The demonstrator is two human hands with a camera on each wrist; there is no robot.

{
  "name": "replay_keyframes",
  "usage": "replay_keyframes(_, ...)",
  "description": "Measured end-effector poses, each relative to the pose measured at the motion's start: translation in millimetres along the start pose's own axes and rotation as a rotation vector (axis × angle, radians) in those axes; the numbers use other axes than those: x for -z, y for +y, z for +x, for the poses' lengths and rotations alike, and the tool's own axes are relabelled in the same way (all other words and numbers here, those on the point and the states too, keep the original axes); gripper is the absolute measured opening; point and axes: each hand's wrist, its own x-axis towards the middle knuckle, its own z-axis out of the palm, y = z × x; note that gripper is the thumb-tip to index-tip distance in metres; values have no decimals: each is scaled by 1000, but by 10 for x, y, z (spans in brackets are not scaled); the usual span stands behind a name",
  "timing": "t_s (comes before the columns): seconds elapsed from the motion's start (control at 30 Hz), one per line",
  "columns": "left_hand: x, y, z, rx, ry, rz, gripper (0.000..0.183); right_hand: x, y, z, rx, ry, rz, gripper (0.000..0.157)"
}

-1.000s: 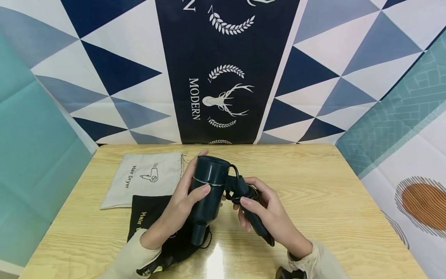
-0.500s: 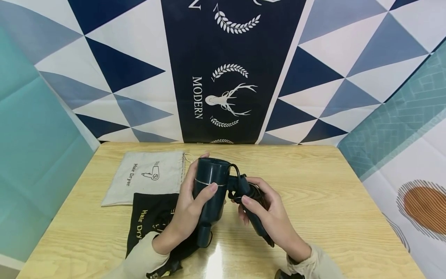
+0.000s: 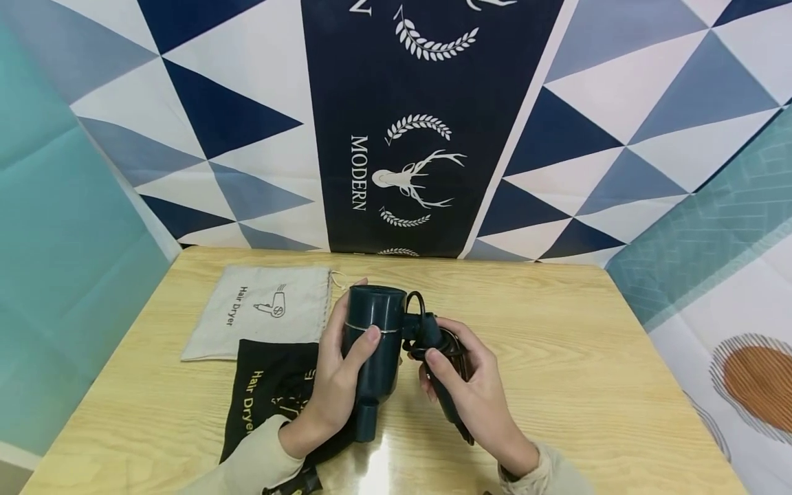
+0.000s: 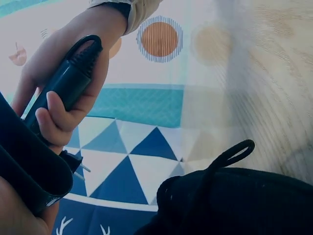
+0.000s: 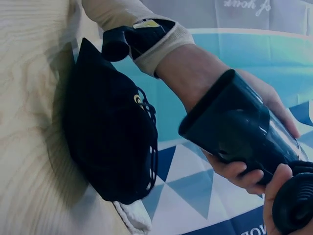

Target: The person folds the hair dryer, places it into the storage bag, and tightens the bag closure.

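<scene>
A dark teal hair dryer (image 3: pixel 382 368) is held above the table between both hands. My left hand (image 3: pixel 334 385) grips its barrel from the left, thumb across the front below a thin metallic band. My right hand (image 3: pixel 479 392) holds the handle (image 3: pixel 444 402) with the dark cord (image 3: pixel 454 344) bunched against it. The flat nozzle (image 5: pixel 215 105) points down toward me; in the right wrist view its wide mouth shows. A two-pin plug (image 4: pixel 72 160) sticks out near the handle in the left wrist view. Part of the right hand's fingers is hidden behind the handle.
A black drawstring pouch (image 3: pixel 256 375) marked "Hair Dryer" lies under my left forearm, bulging in the right wrist view. Behind it rests a flat pale grey drawstring pouch (image 3: pixel 247 316). The wooden table (image 3: pixel 557 344) meets a patterned wall covering (image 3: pixel 396 137) at the back.
The dryer has turned slightly, its nozzle swinging to the right and its handle coming more upright. Both hands keep their hold. The head view has shifted slightly.
</scene>
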Motion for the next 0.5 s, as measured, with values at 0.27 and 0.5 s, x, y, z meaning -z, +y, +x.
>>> replay_keyframes(0.27, 3, 32, -7, -54, 46, 13, 52, -167, -20, 29, 53, 77, 30, 33)
replay_keyframes(0.5, 18, 109, 20, -91, 46, -10, 51, -286, -101, 83, 84, 152, -12, 32)
